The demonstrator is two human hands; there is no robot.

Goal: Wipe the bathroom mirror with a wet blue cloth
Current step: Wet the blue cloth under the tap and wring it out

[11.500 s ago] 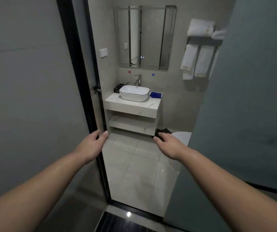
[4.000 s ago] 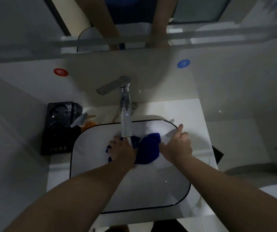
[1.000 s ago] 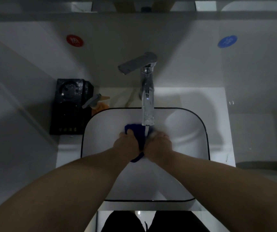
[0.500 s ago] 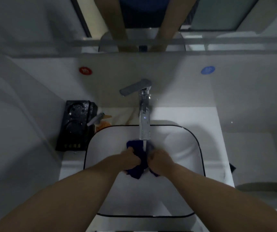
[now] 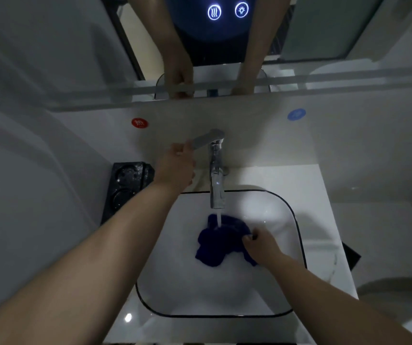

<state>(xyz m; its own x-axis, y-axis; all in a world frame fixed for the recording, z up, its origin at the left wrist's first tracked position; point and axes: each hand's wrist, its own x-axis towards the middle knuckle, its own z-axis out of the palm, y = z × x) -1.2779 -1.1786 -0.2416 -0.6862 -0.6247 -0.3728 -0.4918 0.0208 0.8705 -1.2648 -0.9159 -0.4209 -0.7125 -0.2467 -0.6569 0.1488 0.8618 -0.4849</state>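
The blue cloth (image 5: 221, 241) lies bunched in the white basin (image 5: 297, 235), directly under the thin stream of water falling from the tap spout (image 5: 217, 188), which sits at 12 o'clock from the cloth. The right hand (image 5: 261, 246), at 3 o'clock of the cloth, has its fingers curled closed on the cloth's right edge, pinning it in the stream. The left hand (image 5: 176, 165) is up at 10 o'clock from the spout, its fingers loosely open with the fingertips touching the end of the tap lever (image 5: 208, 140); it does not wrap the lever. My reading is that the wetting is near its end and the step in hand is shutting off the water. To do it well, the left hand should press the lever down with a steady push from the fingertips, not a slap, since wet metal is likely slippery and the lever also swings sideways. Meanwhile the right hand should keep the cloth low in the basin so drips stay inside, then gather it fully into the palm. The cloth probably holds far more water than a mirror wants, so a firm squeeze over the basin is worth doing before lifting it; otherwise runs and streaks are likely. The mirror (image 5: 75, 46) waits at 12 o'clock above the tap, beyond the wall strip with the red sticker (image 5: 139, 122) and blue sticker (image 5: 296, 114).
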